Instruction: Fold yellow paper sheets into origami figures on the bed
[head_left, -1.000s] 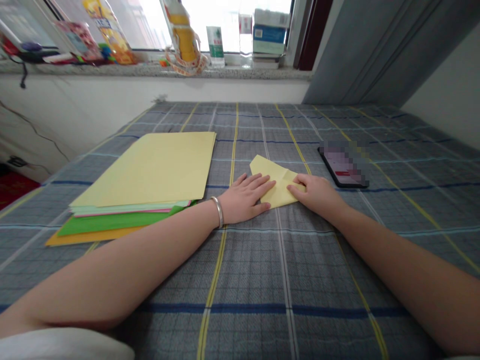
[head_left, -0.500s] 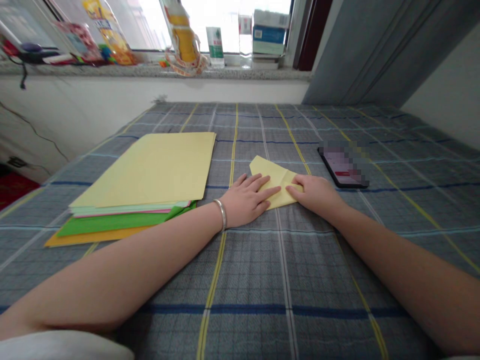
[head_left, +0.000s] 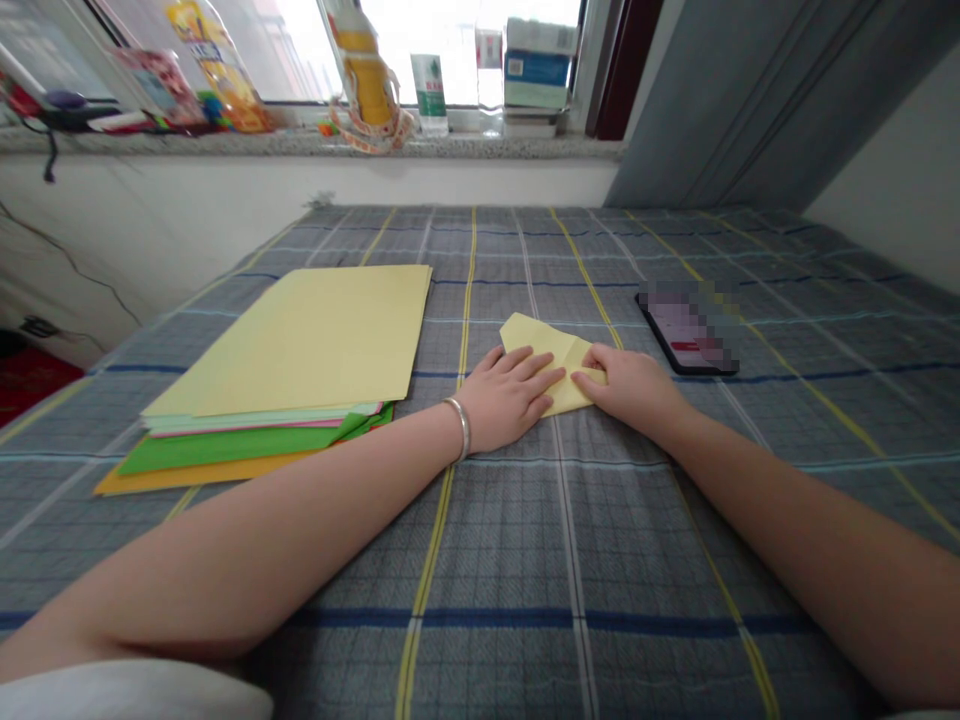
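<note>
A folded sheet of yellow paper (head_left: 541, 335) lies on the plaid cloth between my hands, with a pointed far-left corner and a crease near its middle. Flat across its left part rests my left hand (head_left: 508, 400), fingers spread, a silver bangle on the wrist. My right hand (head_left: 634, 385) pinches the paper's right end between thumb and curled fingers, which partly hide that end.
To the left lies a stack of coloured paper (head_left: 315, 335), yellow on top. A phone (head_left: 690, 335) rests right of my right hand on the plaid cloth (head_left: 495, 560). Bottles, packets and boxes stand on the windowsill (head_left: 285, 145) behind.
My left hand has slid slightly to the right over the folded paper. My right hand keeps its pinch in nearly the same place.
</note>
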